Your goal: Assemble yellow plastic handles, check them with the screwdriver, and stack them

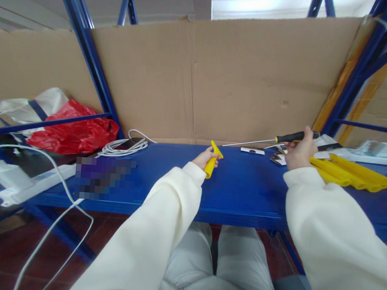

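Observation:
My left hand is closed around a yellow plastic piece with a tube-like body and a flared, pointed upper end. In my right hand is a long screwdriver with a black and yellow handle. Its thin metal shaft points left, and the tip is close to the flared end of the yellow piece; whether they touch I cannot tell. Several yellow tubes lie side by side just right of my right hand. Small white and dark pieces lie beside that hand.
The blue table has a cardboard panel behind it and blue metal posts at the sides. To the left lie a coiled white cable, a red plastic bag and a white power strip. A white cord hangs over the front edge.

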`<control>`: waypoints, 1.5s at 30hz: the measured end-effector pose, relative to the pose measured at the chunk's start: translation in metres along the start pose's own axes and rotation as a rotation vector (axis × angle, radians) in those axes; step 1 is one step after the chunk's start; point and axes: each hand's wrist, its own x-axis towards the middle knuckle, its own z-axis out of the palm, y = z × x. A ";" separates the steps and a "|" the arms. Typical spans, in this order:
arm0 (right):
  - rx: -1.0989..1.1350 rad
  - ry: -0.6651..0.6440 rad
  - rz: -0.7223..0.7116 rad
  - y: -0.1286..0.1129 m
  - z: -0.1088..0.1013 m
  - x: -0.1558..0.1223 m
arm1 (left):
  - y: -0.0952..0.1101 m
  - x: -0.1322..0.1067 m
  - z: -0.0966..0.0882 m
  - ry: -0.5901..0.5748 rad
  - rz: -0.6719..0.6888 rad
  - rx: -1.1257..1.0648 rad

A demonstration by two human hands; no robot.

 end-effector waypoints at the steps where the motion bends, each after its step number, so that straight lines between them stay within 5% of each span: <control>1: 0.022 0.049 0.004 -0.002 0.001 -0.004 | 0.000 0.001 -0.001 -0.008 -0.003 -0.001; 3: 0.057 0.113 0.010 -0.003 0.003 -0.009 | 0.000 0.002 -0.002 -0.016 -0.010 0.003; 21: 0.012 0.016 -0.041 0.010 -0.002 0.012 | 0.003 -0.010 0.005 -0.016 -0.010 0.075; 45: 0.234 -0.009 0.100 0.013 -0.006 0.020 | 0.004 -0.011 0.006 -0.043 -0.013 0.164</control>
